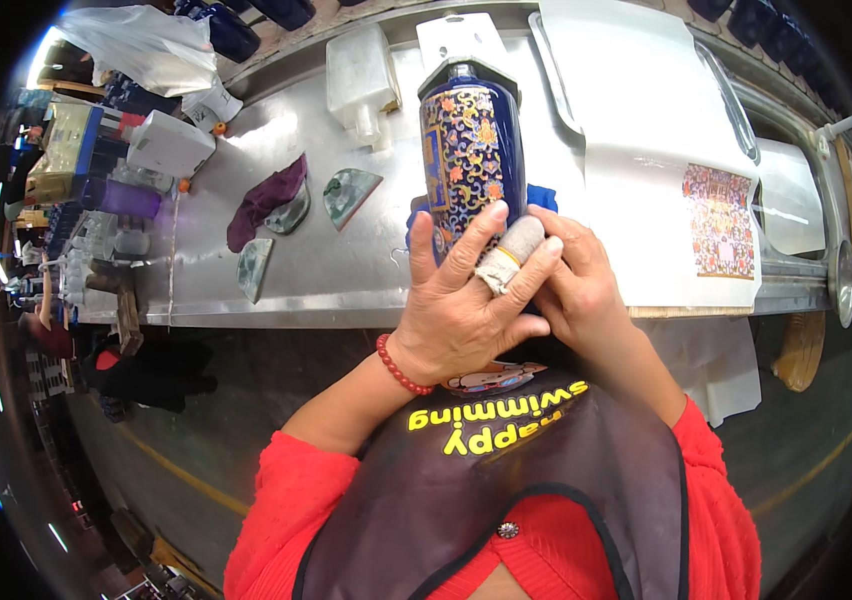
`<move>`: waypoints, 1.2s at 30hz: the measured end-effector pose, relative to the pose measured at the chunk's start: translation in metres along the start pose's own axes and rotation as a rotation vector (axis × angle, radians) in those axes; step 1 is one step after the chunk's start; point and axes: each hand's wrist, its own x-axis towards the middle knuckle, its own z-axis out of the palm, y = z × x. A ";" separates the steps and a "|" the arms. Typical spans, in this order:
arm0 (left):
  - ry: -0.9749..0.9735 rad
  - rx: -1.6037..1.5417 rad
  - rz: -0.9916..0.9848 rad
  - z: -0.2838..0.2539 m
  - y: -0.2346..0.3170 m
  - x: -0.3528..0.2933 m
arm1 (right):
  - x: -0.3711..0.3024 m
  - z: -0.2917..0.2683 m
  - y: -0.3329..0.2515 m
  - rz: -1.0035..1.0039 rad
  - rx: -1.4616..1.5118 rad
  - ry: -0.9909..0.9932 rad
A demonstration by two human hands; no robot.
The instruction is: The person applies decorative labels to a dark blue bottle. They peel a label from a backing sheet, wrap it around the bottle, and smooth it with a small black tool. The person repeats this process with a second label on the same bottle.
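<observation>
A dark blue bottle (464,150) with a gold, orange and white floral pattern lies with its neck pointing away from me. My left hand (458,312) rests across its near end, fingers stretched out and spread over the surface. One of its fingers wears a whitish cloth wrap (518,245) held by a yellow band. My right hand (584,280) curls around the near right side of the bottle, its fingertips partly hidden by the left hand. Blue cloth (542,196) shows beneath the bottle on both sides.
The metal table (256,120) carries a clear empty bottle (358,80), a purple cloth (264,205) and greenish curved scrapers (350,194). To the right, a patterned decal sheet (718,222) lies on white paper (646,200). A white box (171,145) stands far left.
</observation>
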 end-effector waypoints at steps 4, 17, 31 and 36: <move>0.144 -0.298 -0.179 -0.012 -0.031 0.008 | 0.000 -0.005 -0.003 0.006 0.031 -0.068; -0.066 -0.172 -0.127 -0.018 -0.040 0.047 | 0.004 -0.005 -0.003 -0.026 0.009 -0.038; -0.185 0.017 -0.042 -0.016 -0.045 0.086 | 0.003 -0.005 0.000 -0.013 0.056 -0.058; 0.065 -0.160 -0.267 -0.021 -0.066 0.074 | 0.004 -0.007 -0.001 -0.024 0.062 -0.033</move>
